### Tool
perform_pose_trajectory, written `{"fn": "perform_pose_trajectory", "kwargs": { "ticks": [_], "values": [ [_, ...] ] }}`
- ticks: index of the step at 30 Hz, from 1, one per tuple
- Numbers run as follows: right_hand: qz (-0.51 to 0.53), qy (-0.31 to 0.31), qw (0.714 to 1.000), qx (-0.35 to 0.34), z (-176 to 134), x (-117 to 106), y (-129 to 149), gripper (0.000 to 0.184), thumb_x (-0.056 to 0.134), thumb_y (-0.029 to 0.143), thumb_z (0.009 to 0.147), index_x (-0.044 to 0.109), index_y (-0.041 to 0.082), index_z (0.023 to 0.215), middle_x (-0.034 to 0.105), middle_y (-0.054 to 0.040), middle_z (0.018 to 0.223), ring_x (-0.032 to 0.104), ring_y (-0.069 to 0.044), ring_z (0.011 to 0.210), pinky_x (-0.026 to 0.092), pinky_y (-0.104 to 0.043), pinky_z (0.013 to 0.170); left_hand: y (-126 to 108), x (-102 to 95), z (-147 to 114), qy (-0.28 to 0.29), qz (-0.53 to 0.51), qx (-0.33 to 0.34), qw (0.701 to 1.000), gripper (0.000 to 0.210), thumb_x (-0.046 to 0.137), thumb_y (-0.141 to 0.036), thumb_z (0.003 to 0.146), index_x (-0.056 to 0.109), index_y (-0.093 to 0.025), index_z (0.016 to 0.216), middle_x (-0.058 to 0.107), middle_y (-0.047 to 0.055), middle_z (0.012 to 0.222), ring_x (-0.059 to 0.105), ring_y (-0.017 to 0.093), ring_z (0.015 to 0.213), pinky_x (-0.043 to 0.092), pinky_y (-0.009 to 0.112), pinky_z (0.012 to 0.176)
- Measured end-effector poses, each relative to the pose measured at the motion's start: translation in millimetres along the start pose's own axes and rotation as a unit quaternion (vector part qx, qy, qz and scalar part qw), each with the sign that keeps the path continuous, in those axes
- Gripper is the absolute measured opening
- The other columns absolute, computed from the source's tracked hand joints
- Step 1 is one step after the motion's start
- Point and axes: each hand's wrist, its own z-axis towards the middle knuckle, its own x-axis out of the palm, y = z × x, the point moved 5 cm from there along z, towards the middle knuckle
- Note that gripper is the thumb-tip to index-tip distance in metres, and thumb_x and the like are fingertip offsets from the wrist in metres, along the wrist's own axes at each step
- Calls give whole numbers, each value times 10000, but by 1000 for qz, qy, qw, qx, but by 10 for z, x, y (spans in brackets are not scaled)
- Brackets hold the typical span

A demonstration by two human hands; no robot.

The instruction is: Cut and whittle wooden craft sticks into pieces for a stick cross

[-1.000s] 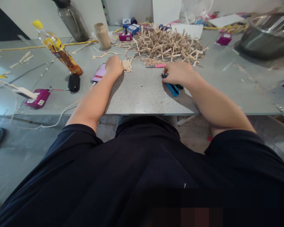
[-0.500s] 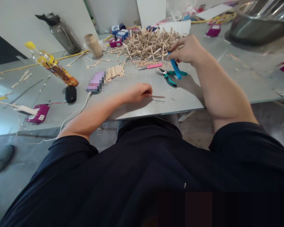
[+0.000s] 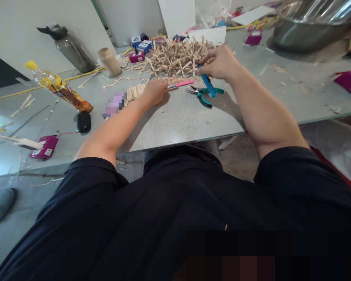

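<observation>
My left hand (image 3: 155, 92) is closed on a thin wooden stick (image 3: 172, 89), whose end pokes out beyond the fingers. It rests beside a row of flat wooden sticks (image 3: 133, 93), partly covering them. My right hand (image 3: 221, 65) pinches a blue utility knife (image 3: 207, 82) near its upper end, the knife hanging at a slant. Under that knife lie green-handled pliers (image 3: 204, 100) with their jaws apart. A pink craft knife (image 3: 185, 83) lies between the hands, close to the held stick. Behind it rises a large heap of wooden stick pieces (image 3: 178, 58).
At left stand a yellow-capped drink bottle (image 3: 62, 89), a grey water bottle (image 3: 74, 50) and a wooden cylinder (image 3: 109, 62). A phone (image 3: 114, 105), a black case (image 3: 84, 122) and a purple box (image 3: 43, 148) lie nearer. A large metal bowl (image 3: 304, 37) stands back right.
My left hand has moved forward and left, from the table's front area to the row of sticks, carrying the thin stick. My right hand still holds the blue knife over the pliers.
</observation>
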Motion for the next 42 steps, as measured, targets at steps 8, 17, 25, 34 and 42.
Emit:
{"fn": "perform_pose_trajectory", "kwargs": {
  "ticks": [8, 17, 25, 34, 42],
  "values": [
    [56, 3, 998, -28, -9, 49, 2, 476, 1138, 644, 558, 751, 479, 782, 700, 53, 701, 631, -303, 866, 589, -576, 841, 9, -266, -388, -5, -37, 74, 997, 307, 537, -217, 1117, 799, -233, 1275, 778, 137, 1392, 708, 299, 1387, 487, 473, 1230],
    [222, 96, 970, 26, -291, 513, 200, 598, 1195, 646, 562, 807, 335, 894, 779, 74, 849, 677, -205, 903, 624, -445, 879, -228, -145, -1162, 10, 3, 229, 973, 373, 490, -365, 1153, 848, -262, 1146, 828, 145, 1102, 746, 323, 1060, 556, 529, 979],
    [246, 122, 958, 82, -543, 693, 289, 353, 1091, 458, 658, 889, 339, 922, 848, 12, 972, 706, -253, 910, 635, -504, 968, -109, -97, -1335, 44, -5, 332, 942, 377, 503, -277, 1181, 868, -244, 1093, 814, 120, 1010, 750, 278, 935, 585, 454, 910],
    [242, 190, 940, 145, -757, 872, 264, 306, 1079, 490, 745, 940, 382, 995, 865, -19, 1001, 788, -307, 894, 725, -558, 835, 493, 104, -741, -56, 53, 132, 988, 317, 519, -141, 1084, 829, -167, 1017, 800, 189, 990, 757, 354, 961, 559, 515, 874],
    [229, 179, 941, 172, -874, 952, 201, 182, 1015, 530, 789, 855, 495, 869, 785, 23, 877, 772, -309, 797, 692, -597, 706, 387, -56, -1077, -81, -29, 193, 977, 311, 561, -180, 1155, 857, -261, 1106, 857, 104, 1033, 775, 280, 970, 613, 468, 847]
  ]
}}
